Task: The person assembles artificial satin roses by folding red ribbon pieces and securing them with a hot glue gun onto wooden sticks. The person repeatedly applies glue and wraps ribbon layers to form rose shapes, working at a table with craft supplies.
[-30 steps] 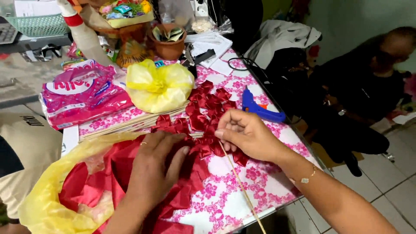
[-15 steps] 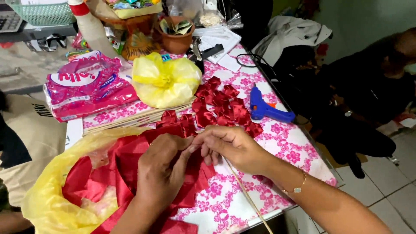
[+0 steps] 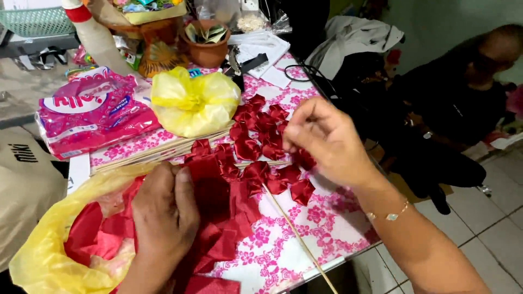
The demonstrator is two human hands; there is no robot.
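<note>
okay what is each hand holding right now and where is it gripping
Left hand pinches the upper edge of a red satin square. Right hand hovers over the folded red petals; any hold there cannot be told.

Folded ribbon petals (image 3: 256, 136) lie on the table (image 3: 327, 228) left of the right hand (image 3: 327, 141); a thin stick (image 3: 297, 234) below it; a knotted bag (image 3: 193, 103) behind them.

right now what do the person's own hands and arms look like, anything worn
Both are bare, with no sleeves or gloves in view. The right hand has a thin gold-coloured chain bracelet with a small pale bead at the wrist. The left hand shows no ring or band.
</note>
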